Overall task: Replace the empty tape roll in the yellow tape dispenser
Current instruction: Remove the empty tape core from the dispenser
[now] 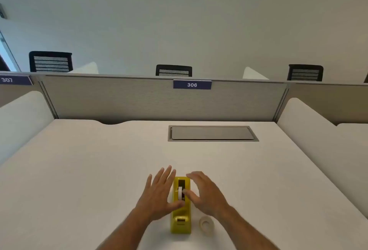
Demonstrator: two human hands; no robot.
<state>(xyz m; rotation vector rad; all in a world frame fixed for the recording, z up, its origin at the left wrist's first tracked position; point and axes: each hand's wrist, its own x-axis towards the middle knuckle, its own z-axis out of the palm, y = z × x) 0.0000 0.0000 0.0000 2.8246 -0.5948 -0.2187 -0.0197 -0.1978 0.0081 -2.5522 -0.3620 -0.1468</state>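
Head view: yellow tape dispenser (180, 206) sits upright on the white tabletop (99, 170), near the front edge, roughly centre, its long axis running away from the camera. White roll core (180, 193) is seated in the dispenser's slot, standing on edge.

Left hand (157, 196) lies flat against the dispenser's left side, fingers (165, 176) spread and extended, not curled round anything; thumb touches the body near the slot. Right hand (205, 194) is on the right side, fingers loosely curved and apart, thumb tip touching the roll core's right face. Can't tell whether it is actually pinching the core or just touching it.

Second tape roll (206, 223) lies flat on the tabletop just right of the dispenser's near end, below the right wrist, touching neither hand.

Farther back: grey cable hatch (212, 133) set flush in the tabletop, grey partition (139, 98) carrying a blue "306" label (192, 84), and black chair backs (173, 70) beyond it.
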